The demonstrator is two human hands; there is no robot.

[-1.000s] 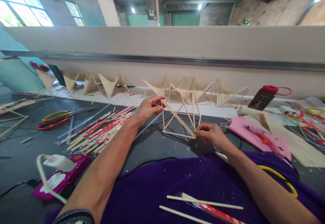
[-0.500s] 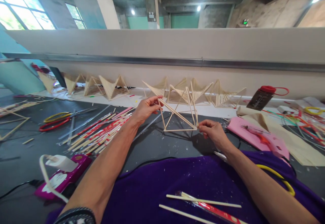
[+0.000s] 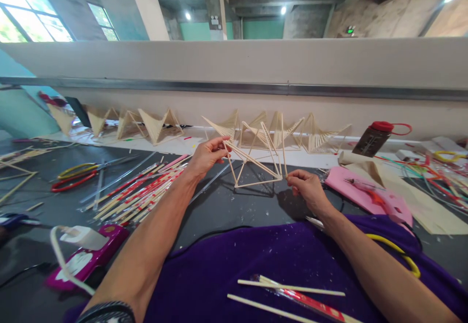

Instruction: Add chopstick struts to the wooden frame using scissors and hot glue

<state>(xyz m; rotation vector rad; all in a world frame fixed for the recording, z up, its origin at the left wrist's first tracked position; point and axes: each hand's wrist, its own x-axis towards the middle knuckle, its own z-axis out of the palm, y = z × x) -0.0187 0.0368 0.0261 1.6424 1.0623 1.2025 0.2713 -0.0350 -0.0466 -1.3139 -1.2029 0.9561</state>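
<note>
My left hand point(image 3: 211, 155) pinches the upper left corner of a small frame of wooden sticks point(image 3: 258, 182), tilted above the dark table. In my right hand point(image 3: 304, 185), thumb and fingers close on the lower end of a single chopstick point(image 3: 284, 142), which stands nearly upright just right of the frame's near right corner. A narrow gap shows between that stick and the frame. On the purple cloth point(image 3: 204, 274) nearest me lie loose chopsticks point(image 3: 292, 288) and a red-printed wrapper point(image 3: 310, 303).
Finished stick models point(image 3: 161, 125) line the back ledge. Wrapped chopsticks point(image 3: 146, 191), scissors point(image 3: 75, 179) and a purple power strip point(image 3: 91, 257) lie left. A glue gun point(image 3: 380, 198) rests on a pink pad point(image 3: 336, 181) at right, near a red-lidded bottle point(image 3: 373, 140).
The stick in my right hand has come away to the right of the frame and stands more upright. My left hand still holds the frame's corner. The view has shifted slightly.
</note>
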